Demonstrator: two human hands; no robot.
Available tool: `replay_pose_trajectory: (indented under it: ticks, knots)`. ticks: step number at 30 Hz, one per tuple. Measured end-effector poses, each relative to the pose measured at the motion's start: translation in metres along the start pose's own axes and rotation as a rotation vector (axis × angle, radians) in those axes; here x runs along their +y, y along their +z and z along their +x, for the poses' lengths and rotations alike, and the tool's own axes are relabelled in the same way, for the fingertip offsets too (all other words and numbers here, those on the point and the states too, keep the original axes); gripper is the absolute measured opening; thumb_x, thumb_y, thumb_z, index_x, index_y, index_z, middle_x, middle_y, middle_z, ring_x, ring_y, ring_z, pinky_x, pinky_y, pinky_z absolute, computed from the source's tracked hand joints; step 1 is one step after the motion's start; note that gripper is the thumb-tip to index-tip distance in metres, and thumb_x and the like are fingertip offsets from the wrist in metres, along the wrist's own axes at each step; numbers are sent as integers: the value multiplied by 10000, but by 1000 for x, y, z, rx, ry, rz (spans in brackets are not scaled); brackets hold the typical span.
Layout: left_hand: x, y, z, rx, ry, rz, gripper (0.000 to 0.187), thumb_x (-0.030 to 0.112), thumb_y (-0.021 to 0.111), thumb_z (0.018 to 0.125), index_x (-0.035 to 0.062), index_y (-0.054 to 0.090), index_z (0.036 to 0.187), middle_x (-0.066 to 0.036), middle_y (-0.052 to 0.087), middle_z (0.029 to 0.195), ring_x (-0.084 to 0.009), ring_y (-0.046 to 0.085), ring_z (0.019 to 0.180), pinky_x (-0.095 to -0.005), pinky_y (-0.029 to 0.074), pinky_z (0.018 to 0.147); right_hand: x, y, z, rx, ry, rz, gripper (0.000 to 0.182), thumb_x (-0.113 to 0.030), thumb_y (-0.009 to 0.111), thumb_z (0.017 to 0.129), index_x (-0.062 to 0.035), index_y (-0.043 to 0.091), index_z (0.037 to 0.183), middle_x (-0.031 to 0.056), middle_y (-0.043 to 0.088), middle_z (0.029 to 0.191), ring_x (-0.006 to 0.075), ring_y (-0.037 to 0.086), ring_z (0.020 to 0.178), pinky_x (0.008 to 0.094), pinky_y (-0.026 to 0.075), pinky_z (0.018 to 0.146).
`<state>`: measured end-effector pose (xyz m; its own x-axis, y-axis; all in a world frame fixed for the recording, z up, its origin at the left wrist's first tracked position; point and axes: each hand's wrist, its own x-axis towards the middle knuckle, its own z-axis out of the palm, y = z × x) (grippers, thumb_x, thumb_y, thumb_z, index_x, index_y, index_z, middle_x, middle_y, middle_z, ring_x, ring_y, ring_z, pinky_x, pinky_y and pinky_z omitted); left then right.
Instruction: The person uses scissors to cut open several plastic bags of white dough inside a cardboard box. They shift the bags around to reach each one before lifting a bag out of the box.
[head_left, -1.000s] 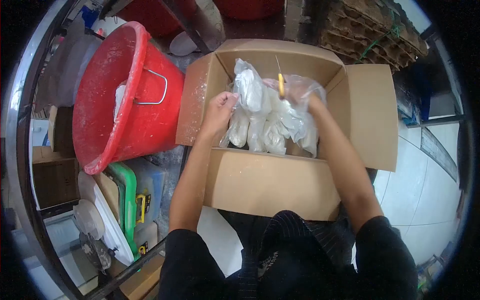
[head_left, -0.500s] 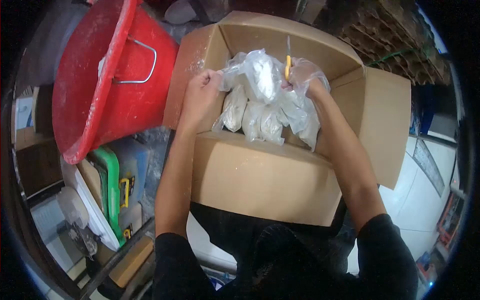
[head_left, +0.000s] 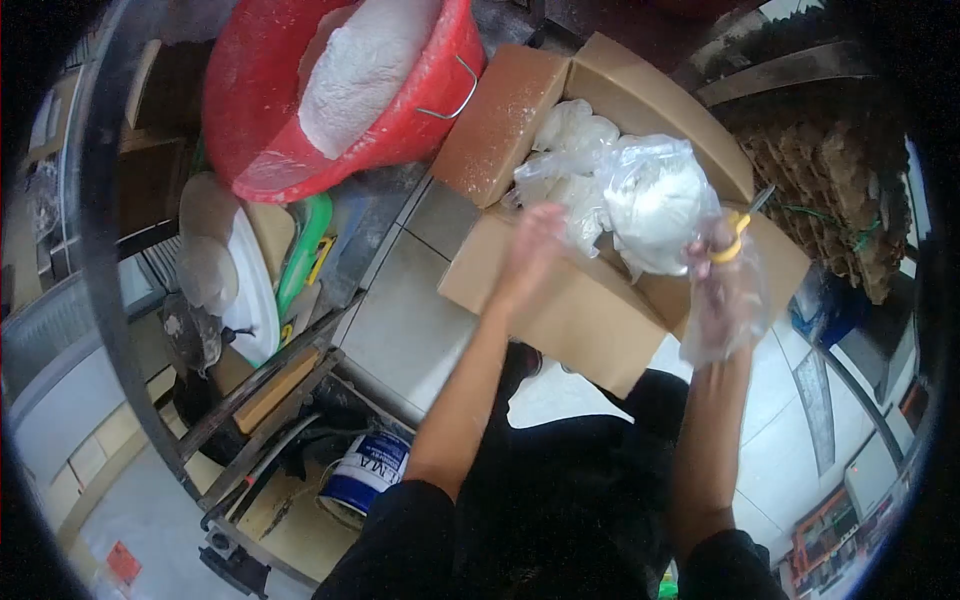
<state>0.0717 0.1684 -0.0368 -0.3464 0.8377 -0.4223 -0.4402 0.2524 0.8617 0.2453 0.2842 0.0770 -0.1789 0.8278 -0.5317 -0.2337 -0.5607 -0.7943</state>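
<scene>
My right hand point(head_left: 712, 290) is closed on yellow-handled scissors point(head_left: 738, 240), blades pointing up and to the right. Loose clear plastic hangs over that hand and wrist. Beside it, a clear plastic bag point(head_left: 660, 200) bulging with white powder is at the open cardboard box point(head_left: 570, 300). My left hand point(head_left: 537, 238), smeared by motion, is over the box's near left edge, and its fingers cannot be made out. Other white-filled bags point(head_left: 575, 125) lie inside the box, partly hidden by the bulging one.
A red bucket point(head_left: 415, 95) with white powder point(head_left: 365, 75) stands at upper left, near the box. Stacked brown egg-tray-like sheets point(head_left: 820, 190) are at right. A green-edged board point(head_left: 305, 250) leans at left, above a blue and white paint can point(head_left: 370, 470).
The view has shifted, bringing the powder in the bucket into sight. My left hand has come away from the bag's plastic. The scissors remain in my right hand.
</scene>
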Motion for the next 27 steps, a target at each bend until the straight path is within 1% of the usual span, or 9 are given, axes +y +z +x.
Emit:
replay_pose_trajectory:
  ticks: [4,6,12,17,20,22,23,25,27]
  knots:
    - [50,80,-51,-135,106,426,540,142,657,686,24,431,1162,-96,389,1237,-247,391,1138,-387,318,969,-50,36,-63,-25,13,11,220,-152,596,800,-35,486,952,58,546,814,90,492,618,211,434,569]
    - [63,97,-46,-159,153,428,602,189,679,679,19,410,1190,-101,404,1240,-244,395,1147,-384,311,982,-74,64,-84,-100,0,27,222,-154,593,800,-30,488,952,65,555,813,97,503,619,215,437,562]
    - [115,78,2,-15,10,-428,580,229,655,715,11,414,1196,-96,446,1213,-234,429,1126,-375,325,979,-122,169,-63,-416,-146,43,230,-162,584,801,-15,493,952,85,584,810,117,535,621,226,446,538]
    - [181,23,47,-26,58,-605,567,262,634,746,5,416,1202,-92,480,1190,-226,456,1109,-367,337,976,-143,226,-30,-599,-58,234,261,-170,588,799,-2,497,976,109,613,838,134,570,639,230,466,547]
    - [225,-9,70,-50,55,-600,456,253,536,815,26,428,1195,-81,519,1143,-197,498,1056,-346,375,947,-133,223,18,-205,-258,64,262,-150,592,795,-12,504,1000,108,612,833,135,581,660,233,473,558]
    - [248,-36,80,-28,22,-633,492,314,516,820,29,420,1210,-73,507,1168,-199,488,1077,-352,373,950,-119,225,52,56,-366,-57,266,-136,594,793,-19,508,1015,107,611,830,135,588,674,235,478,565]
    - [259,-48,82,3,-4,-617,497,344,498,823,56,418,1221,-71,497,1183,-210,481,1085,-382,378,944,-111,230,70,-18,-364,-196,347,-128,604,778,-59,504,1104,117,615,869,175,611,757,264,492,627]
    - [271,-81,92,26,-68,-587,503,375,479,827,83,416,1231,-69,486,1197,-222,474,1094,-413,383,938,-104,248,92,-391,-439,-456,603,-276,658,760,-3,394,1228,111,572,1058,197,546,968,335,434,845]
    - [272,-121,107,-74,-71,-692,514,428,461,821,142,411,1246,-69,445,1243,-242,446,1112,-442,433,842,-94,287,112,-584,-40,-129,447,-257,620,765,-53,460,1129,99,564,949,214,546,850,369,419,768]
